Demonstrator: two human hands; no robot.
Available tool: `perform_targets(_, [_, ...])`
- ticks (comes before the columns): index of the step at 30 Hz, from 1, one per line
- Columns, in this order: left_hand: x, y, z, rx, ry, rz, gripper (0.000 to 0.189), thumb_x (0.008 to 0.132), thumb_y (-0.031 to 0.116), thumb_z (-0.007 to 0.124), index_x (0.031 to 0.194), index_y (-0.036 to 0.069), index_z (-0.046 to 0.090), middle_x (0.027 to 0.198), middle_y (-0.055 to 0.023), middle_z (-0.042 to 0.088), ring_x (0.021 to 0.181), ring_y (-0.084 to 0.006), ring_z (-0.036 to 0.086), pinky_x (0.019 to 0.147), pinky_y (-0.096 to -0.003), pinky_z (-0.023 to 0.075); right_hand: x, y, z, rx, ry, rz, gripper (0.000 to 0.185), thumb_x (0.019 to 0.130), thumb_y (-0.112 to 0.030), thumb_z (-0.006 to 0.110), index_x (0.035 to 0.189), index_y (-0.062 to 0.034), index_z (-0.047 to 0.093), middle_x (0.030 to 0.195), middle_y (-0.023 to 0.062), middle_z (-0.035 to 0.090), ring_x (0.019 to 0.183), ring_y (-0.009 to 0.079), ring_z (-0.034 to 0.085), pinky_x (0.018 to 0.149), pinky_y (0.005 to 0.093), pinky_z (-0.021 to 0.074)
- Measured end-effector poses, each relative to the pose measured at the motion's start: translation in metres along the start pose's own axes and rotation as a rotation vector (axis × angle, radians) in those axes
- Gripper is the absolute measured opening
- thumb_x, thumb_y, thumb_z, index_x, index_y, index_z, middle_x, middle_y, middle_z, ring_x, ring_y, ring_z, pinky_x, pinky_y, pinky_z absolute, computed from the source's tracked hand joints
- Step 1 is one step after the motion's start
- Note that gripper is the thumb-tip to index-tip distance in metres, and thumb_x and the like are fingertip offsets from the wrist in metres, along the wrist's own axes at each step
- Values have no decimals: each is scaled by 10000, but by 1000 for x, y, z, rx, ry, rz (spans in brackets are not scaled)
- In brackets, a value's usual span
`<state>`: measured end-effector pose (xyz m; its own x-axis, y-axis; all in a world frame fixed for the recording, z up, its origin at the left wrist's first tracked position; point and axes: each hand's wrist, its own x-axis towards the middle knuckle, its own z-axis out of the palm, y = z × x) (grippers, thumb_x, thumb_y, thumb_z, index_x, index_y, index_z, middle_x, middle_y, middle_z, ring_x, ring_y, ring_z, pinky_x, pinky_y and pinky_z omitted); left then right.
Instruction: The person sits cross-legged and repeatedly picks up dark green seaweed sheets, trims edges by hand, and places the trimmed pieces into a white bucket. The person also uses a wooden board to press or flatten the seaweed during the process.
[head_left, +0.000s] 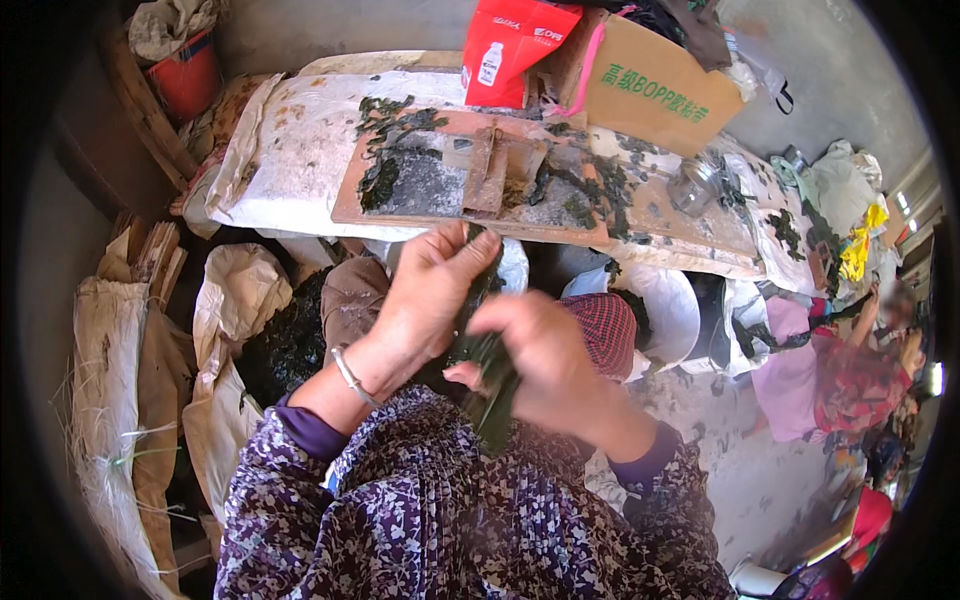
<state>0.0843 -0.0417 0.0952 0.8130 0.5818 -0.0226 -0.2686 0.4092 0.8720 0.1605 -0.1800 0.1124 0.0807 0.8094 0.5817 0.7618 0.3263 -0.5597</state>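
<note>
Dark green, wet-looking leafy strips, seemingly seaweed (491, 375), hang between my two hands above my lap. My left hand (431, 289) pinches their upper end between thumb and fingers, just before the table's front edge. Lower down and to the right, my right hand (540, 360) is blurred, its fingers curled around the strips. Beyond my hands, a flat board (349, 199) lies on the covered table, bearing scraps of the same green material and a rusty metal bar (486, 176).
An open sack (240, 292) of dark seaweed stands at left. On the table are a red bag (517, 56), a cardboard box (660, 82) and a clear jar (694, 187). White buckets (664, 307) stand below its edge. Another person (855, 382) sits at far right.
</note>
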Motion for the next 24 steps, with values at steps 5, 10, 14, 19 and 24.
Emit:
perform_targets(5, [-13, 25, -3, 112, -3, 48, 137, 964, 121, 645, 834, 78, 651, 750, 38, 623, 626, -33, 535, 572, -188, 438, -15, 27, -21, 241, -26, 430, 378, 756, -23, 783, 1082, -51, 593, 939, 87, 698, 787, 174, 680, 748, 275, 519])
perform_targets(10, [-24, 40, 11, -69, -5, -198, 140, 964, 194, 664, 866, 94, 664, 807, 67, 628, 736, -39, 550, 710, -194, 447, -4, 44, -24, 179, 168, 220, 258, 798, 44, 671, 1015, -45, 565, 787, 46, 568, 751, 144, 584, 754, 277, 477])
perform_targets(14, [-21, -17, 0, -35, -39, -148, 147, 978, 151, 633, 985, 16, 690, 918, 3, 688, 791, -54, 577, 743, -216, 471, -7, 49, -19, 262, 19, 416, 328, 769, 57, 669, 1038, -58, 521, 797, 96, 575, 758, 272, 627, 715, 329, 494])
perform_targets(19, [-9, -56, -12, -71, 40, -131, 124, 974, 96, 615, 936, 15, 702, 853, -9, 698, 729, -62, 607, 666, -218, 501, -18, 63, -5, -71, -9, 120, 501, 613, 108, 708, 1032, -49, 480, 924, 146, 603, 845, 360, 651, 735, 410, 544])
perform_targets(24, [9, -79, -27, -46, 78, -379, 152, 971, 145, 635, 914, 20, 702, 839, -48, 707, 673, -89, 616, 585, -243, 504, -42, 50, 38, 1, -87, -39, 204, 829, -27, 595, 1009, -22, 499, 837, 138, 557, 790, 329, 619, 710, 435, 519])
